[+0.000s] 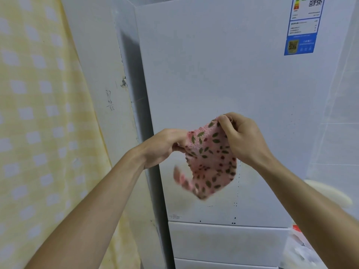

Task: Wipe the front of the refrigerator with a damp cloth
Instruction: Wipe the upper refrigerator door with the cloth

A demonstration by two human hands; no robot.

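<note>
A white refrigerator [223,78] fills the middle of the view, its upper door facing me and drawer fronts below it. In front of the door hangs a pink cloth [209,162] printed with green leaves and red dots. My left hand [165,146] pinches the cloth's upper left corner. My right hand [242,138] grips its upper right corner, a little higher. The cloth's lower edge is blurred and hangs free, apart from the door.
A blue energy label [303,26] is stuck on the door's upper right. A yellow checked curtain [38,113] hangs at the left beside a white wall [103,74] with pencil marks. Plastic bags [299,249] lie at lower right next to a tiled wall.
</note>
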